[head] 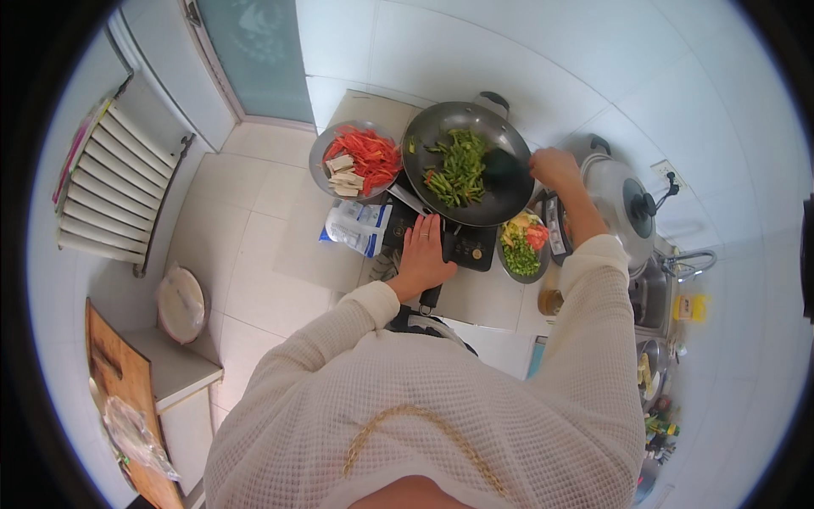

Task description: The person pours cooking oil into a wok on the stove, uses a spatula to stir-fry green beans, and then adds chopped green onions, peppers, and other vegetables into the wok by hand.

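My left hand (425, 257) wraps over the wok's long black handle (430, 299), whose end shows below my palm. The dark wok (467, 213) sits on a black induction cooker (474, 245). Chopped green vegetables (461, 165) with a few red bits lie in it. At the wok's right rim is my right hand (556, 168), fingers curled; whether it holds anything is hidden. A blurred dark shape (505, 170) shows inside the wok beside that hand. I cannot tell whether it is a utensil or a shadow.
A plate (318, 162) left of the wok carries red strips and pale slices. A blue-and-white packet (356, 226) lies nearer. To the right stand a plate of chopped ingredients (524, 248), a lidded pot (620, 197), a glass jar (550, 301) and a sink (648, 299).
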`<state>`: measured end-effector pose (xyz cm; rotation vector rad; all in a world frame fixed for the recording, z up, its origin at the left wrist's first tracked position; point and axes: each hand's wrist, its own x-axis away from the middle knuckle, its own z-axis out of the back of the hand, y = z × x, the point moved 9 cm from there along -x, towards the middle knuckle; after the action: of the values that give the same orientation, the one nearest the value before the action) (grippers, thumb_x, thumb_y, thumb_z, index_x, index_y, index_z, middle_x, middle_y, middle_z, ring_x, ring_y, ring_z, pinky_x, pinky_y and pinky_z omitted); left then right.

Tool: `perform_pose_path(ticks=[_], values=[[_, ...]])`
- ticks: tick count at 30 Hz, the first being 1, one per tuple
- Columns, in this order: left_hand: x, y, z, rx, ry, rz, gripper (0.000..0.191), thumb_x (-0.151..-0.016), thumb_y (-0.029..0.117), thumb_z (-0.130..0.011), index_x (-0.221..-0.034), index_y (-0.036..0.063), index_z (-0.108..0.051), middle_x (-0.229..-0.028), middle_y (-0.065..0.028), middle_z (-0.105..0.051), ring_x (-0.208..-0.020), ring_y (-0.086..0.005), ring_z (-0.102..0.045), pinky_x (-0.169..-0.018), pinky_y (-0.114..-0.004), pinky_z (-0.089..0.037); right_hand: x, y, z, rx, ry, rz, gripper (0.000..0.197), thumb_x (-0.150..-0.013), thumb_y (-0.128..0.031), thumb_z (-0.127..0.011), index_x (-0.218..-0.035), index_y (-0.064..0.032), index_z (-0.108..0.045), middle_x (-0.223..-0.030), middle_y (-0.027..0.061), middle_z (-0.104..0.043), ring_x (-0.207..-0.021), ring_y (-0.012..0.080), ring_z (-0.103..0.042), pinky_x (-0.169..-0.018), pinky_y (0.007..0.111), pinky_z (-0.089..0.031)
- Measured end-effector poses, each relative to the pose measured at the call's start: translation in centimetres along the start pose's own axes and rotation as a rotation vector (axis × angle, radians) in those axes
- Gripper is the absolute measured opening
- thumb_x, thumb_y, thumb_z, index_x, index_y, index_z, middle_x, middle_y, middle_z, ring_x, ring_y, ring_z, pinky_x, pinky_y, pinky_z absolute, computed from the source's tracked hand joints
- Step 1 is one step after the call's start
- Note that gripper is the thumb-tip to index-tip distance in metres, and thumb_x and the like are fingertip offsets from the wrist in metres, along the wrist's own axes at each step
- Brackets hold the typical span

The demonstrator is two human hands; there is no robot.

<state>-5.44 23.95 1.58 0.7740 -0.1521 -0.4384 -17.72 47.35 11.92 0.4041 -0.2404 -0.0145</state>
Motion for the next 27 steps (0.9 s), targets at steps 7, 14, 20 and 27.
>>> perform_pose_path(ticks=[7,14,20,27], values=[[0.2,-1.1,0.8,-0.022,0.036,0.016,0.089,-0.063,0.026,-0.064,-0.134,-0.0043,-0.02,-0.136,-0.0221,-0.027,-0.131,-0.0364,-0.02,-0.106,-0.047,-0.016,1.6,-0.2,0.8,-0.086,-0.109,-0.005,0.023,-0.072,-0.028,-0.064,-0.092,-0.0188,-0.067,-0.092,0.0056,-0.065,-0.089,0.0249,-0.061,-0.074,0.038,-0.048],[0.3,-1.4,1.3,-0.047,0.016,0.026,0.092,-0.062,0.028,-0.066,-0.134,-0.0044,-0.019,-0.137,-0.0221,-0.026,-0.131,-0.0363,-0.018,-0.106,-0.047,-0.015,0.1,-4.6,0.0,-0.172,0.232,0.07,0.023,-0.077,-0.028,-0.061,-0.098,-0.0217,-0.065,-0.085,0.0061,-0.066,-0.08,0.0247,-0.062,-0.069,0.038,-0.048],[0.7,-2.2,2.3,-0.058,-0.013,0.084,0.094,-0.061,0.029,-0.067,-0.134,-0.0042,-0.019,-0.137,-0.0215,-0.026,-0.132,-0.0356,-0.017,-0.107,-0.046,-0.015,2.7,-7.1,8.6,0.073,0.259,0.289,0.02,-0.076,-0.026,-0.062,-0.095,-0.0214,-0.067,-0.079,0.0036,-0.066,-0.077,0.0211,-0.063,-0.066,0.035,-0.048],[0.5,-2.5,1.7,-0.047,-0.006,0.084,0.093,-0.061,0.03,-0.067,-0.135,-0.0008,-0.019,-0.137,-0.0224,-0.026,-0.132,-0.0361,-0.018,-0.106,-0.046,-0.016,2.4,-9.4,11.1,-0.108,0.442,0.49,0.017,-0.077,-0.026,-0.061,-0.092,-0.0202,-0.067,-0.078,0.0032,-0.066,-0.076,0.0219,-0.063,-0.066,0.035,-0.049]])
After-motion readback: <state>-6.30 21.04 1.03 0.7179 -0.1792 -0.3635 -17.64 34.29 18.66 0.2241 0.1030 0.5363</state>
